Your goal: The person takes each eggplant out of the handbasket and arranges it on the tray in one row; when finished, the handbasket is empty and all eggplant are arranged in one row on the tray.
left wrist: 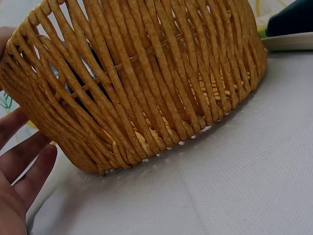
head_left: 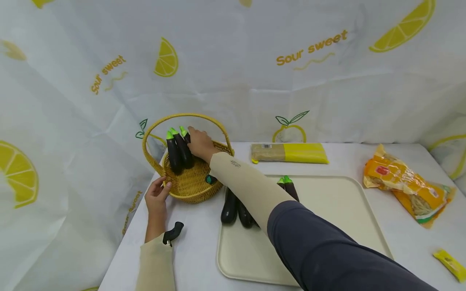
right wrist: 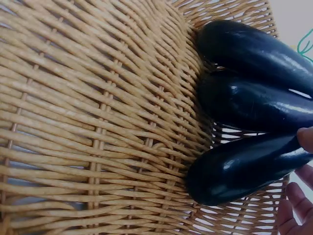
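Observation:
A wicker basket with a tall arched handle stands at the left of the table. Three dark eggplants with green stem ends lean side by side inside it: one on the left, one in the middle, and a third under my right hand. Thumb and fingers of that hand pinch the third one near its stem end. My left hand holds the basket's near left side by the handle base, its fingers spread along the edge. More eggplants lie on a beige tray, partly hidden by my right arm.
The beige tray fills the table's middle. Behind it lies a yellow-and-clear packet. At the right are an orange food bag and a small yellow packet. A lemon-printed cloth hangs behind the table.

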Demonstrator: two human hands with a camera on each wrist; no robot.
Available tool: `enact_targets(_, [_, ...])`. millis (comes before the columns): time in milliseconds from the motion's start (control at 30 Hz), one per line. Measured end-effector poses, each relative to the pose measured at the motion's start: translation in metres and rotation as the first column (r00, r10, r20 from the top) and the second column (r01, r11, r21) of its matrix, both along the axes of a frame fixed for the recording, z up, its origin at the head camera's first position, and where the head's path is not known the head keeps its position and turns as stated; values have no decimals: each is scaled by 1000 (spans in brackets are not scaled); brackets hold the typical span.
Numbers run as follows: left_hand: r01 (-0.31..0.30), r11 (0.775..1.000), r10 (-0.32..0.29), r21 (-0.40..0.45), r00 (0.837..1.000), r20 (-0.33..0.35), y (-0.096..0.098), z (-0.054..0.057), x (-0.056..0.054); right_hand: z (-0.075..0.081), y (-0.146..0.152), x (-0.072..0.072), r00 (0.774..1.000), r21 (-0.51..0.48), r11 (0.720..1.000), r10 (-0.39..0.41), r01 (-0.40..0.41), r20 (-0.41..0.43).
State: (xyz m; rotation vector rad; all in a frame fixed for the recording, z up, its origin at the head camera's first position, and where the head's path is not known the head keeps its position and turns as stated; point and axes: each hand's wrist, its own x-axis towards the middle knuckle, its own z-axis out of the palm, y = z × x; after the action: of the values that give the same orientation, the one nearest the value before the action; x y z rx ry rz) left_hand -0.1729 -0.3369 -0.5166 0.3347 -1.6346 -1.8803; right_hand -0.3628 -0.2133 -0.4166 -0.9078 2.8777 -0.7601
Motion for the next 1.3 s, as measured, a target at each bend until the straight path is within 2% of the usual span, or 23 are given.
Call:
enact_targets(167, [5, 1000, -5, -19, 1000, 8, 3, 1, 1, -4, 10, -1, 1000, -59, 998, 5, -5, -8])
enact_targets(400, [10, 999, -9, -36, 1000, 25, 0, 5, 2, 8, 28, 9, 998, -209, 978, 14, -2, 56])
enact_targets(600, [40, 998, -38, -48, 998, 48, -1, 5, 2, 22, 50, 27, 995, -246, 969, 39, -14, 95])
enact_targets(767, [30, 998, -27, -52, 998, 64, -2, 3, 4, 36, 73, 49, 992, -295, 955, 70, -36, 104])
enact_targets(933, [15, 999, -12, -51, 999, 50, -3, 3, 3, 46, 100, 72, 986, -382, 923, 106, -48, 131])
enact_targets(1133, [15, 999, -14, -41, 999, 37, -4, 2, 2, 40, 139, 92, 981, -466, 884, 121, -37, 151])
enact_targets(1300, [25, 1000, -24, -19, 999, 37, 3, 10, 7, 29, 191, 98, 989, -486, 874, 57, 16, 136])
